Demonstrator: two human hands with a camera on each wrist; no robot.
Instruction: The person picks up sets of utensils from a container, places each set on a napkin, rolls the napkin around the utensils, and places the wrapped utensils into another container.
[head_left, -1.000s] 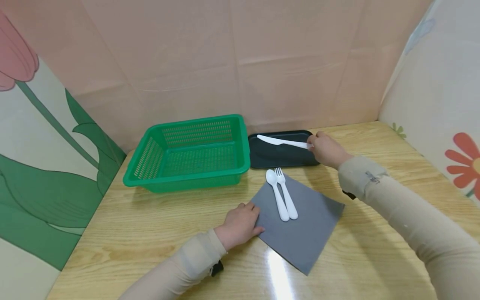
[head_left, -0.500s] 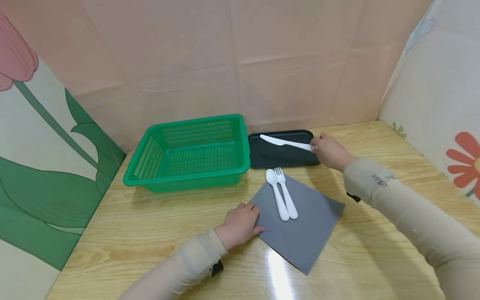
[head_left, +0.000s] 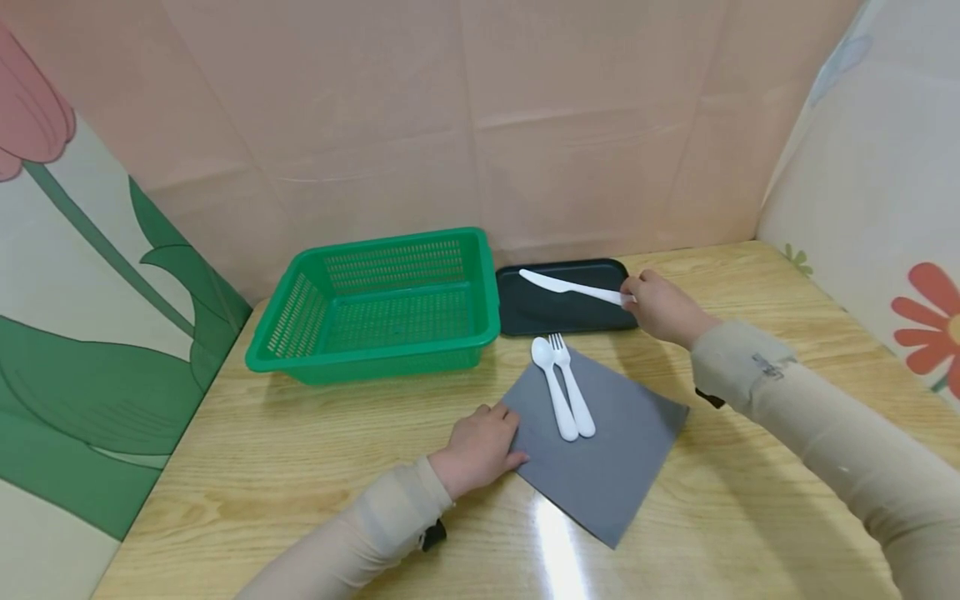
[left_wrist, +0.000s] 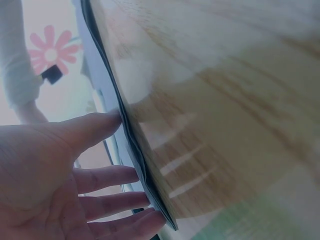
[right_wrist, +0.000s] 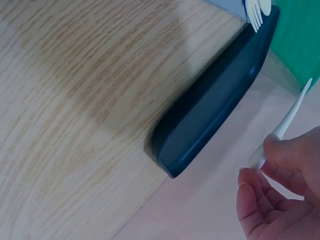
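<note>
My right hand pinches a white plastic knife by its handle end, held over the black tray with the blade pointing left. The right wrist view shows the handle between thumb and fingers, above the tray's level. Fingertips of my left hand rest on the left edge of a grey cloth napkin. Its fingers look extended in the left wrist view, with the thumb against the napkin's edge. Side by side on the napkin lie a white spoon and a white fork, heads toward the tray.
A green perforated basket stands at the back left, right beside the tray, with nothing in it. Behind both hangs a pink backdrop. Printed panels border the wooden table at left and right.
Over the last second my right hand has shifted slightly right with the knife, then nearly stopped. My left hand, the napkin, spoon and fork have stayed put.
</note>
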